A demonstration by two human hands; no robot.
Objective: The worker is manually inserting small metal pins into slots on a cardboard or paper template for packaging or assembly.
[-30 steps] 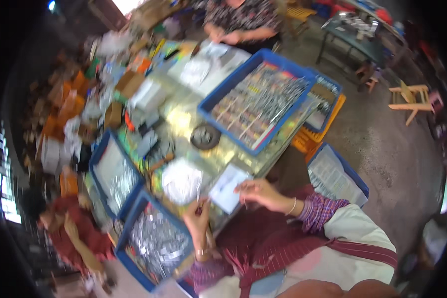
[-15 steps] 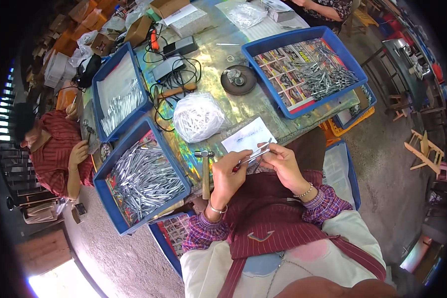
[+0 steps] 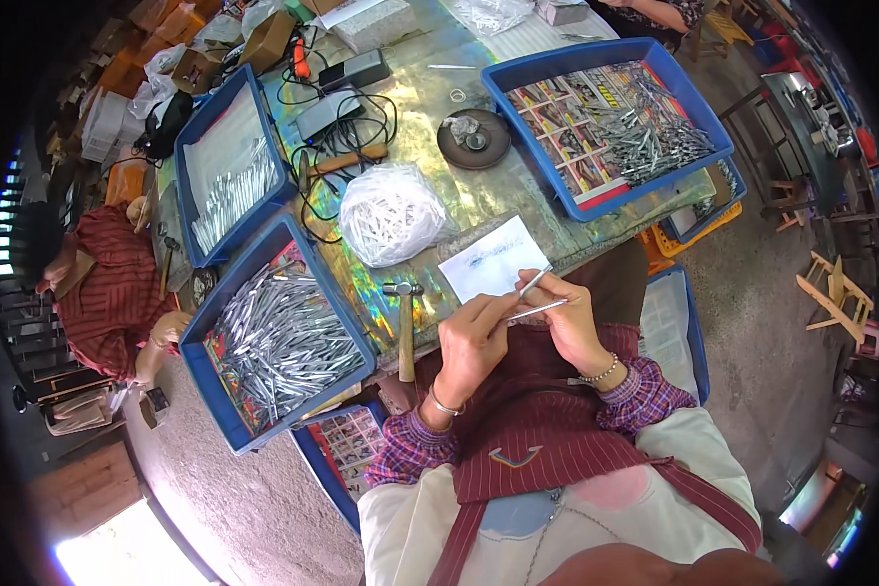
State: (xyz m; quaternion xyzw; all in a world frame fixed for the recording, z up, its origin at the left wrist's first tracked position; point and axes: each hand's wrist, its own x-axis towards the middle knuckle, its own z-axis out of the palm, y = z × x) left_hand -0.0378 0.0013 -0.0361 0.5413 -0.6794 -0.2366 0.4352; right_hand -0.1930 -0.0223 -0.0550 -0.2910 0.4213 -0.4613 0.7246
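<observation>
Left hand (image 3: pixel 472 344): just below the middle of the frame; fingers curled and closed on a long, slim, silver-coloured metal rod (image 3: pixel 537 311) that slants out rightward. Its near end is hidden.

Right hand (image 3: pixel 574 317): immediately to the right; thumb and fingertips pinching a second slim, pale-silver piece (image 3: pixel 532 283), tilted up toward the upper right. Contact between these fingers and the rod's tip: unclear. Whether the two lengths join inside the left hand: cannot tell.

Handling notes, by judgement: a light fingertip pinch, firm enough to prevent rolling; wrists low and hands close together, so that one steadies the other; fingertips set back from the narrow ends; slim lengths kept unbent; small adjustments preferable to force.

Rectangular white paper sheet with a blue-grey smudge (image 3: pixel 488 264): directly above the hands; a useful pale backdrop for checking the tips.

Small steel-headed hammer with wooden handle (image 3: pixel 405 337): left of the hands; best given elbow clearance.

Clear plastic bag of slim white pieces (image 3: pixel 391 215): left of centre, above the hammer.

Blue plastic tray of silver metal strips (image 3: pixel 332 290): lower left.

Blue newspaper-lined tray of silver pieces (image 3: pixel 652 186): upper right.

Dark round dish (image 3: pixel 498 151): upper centre.
</observation>
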